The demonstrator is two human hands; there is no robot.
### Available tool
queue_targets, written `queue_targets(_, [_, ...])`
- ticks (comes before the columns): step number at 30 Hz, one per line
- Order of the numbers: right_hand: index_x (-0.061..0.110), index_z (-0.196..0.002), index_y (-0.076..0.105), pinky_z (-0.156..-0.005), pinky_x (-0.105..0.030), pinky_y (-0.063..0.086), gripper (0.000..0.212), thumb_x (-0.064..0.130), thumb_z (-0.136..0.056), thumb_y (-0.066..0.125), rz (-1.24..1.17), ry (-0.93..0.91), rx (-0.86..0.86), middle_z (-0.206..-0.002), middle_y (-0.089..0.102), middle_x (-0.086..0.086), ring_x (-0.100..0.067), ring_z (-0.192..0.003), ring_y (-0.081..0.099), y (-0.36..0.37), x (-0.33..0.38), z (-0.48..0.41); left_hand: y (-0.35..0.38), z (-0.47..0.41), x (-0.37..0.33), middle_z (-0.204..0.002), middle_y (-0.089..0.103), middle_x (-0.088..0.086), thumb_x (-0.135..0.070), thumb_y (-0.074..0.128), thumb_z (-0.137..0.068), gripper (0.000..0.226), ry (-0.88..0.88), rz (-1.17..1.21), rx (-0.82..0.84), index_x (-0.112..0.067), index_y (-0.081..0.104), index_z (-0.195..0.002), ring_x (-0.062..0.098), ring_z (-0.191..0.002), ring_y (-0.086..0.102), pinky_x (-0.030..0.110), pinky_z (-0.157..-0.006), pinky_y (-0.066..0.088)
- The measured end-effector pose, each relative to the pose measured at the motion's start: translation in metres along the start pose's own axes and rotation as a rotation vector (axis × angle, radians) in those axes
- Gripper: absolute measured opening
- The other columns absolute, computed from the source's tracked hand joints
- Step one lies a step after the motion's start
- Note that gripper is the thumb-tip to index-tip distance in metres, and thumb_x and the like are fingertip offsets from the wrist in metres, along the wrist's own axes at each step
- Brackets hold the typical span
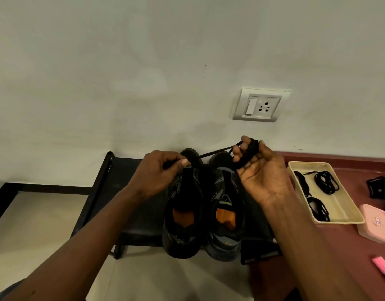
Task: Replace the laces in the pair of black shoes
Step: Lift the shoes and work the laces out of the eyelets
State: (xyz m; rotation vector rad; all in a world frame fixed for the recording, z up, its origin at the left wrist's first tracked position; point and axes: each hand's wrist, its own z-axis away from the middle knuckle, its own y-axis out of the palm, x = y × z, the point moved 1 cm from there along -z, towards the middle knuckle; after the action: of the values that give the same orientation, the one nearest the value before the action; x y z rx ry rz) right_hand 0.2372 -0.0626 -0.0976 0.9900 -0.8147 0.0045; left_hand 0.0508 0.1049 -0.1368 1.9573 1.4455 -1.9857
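Note:
Two black shoes with orange insoles stand side by side on a low black rack (130,170), toes to the wall: the left shoe (183,222) and the right shoe (225,222). A black lace (217,151) runs taut between my hands above the toes. My left hand (159,172) pinches one end of it between thumb and fingers. Palm up, my right hand (263,177) has the lace wound in loops round its fingers. Both hands hover over the shoes' front halves and hide the eyelets.
A cream tray (337,211) to the right on a maroon surface (317,257) holds several coiled black laces (326,182). A pink box (375,222), a pink marker (383,266) and a black item (379,187) lie nearby. A wall socket (261,105) is above.

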Motion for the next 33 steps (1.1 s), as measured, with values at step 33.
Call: queue_targets(33, [-0.001, -0.118, 0.072, -0.083, -0.03, 0.062, 0.038, 0.022, -0.108, 0.044, 0.207, 0.204, 0.303, -0.099, 0.075, -0.012, -0.025, -0.097, 0.075, 0.014, -0.028, 0.007, 0.017, 0.018, -0.02, -0.095, 0.059, -0.016, -0.034, 0.049, -0.107, 0.028, 0.065, -0.426, 0.22, -0.031, 0.067, -0.128, 0.006, -0.085, 0.056, 0.031, -0.076, 0.049])
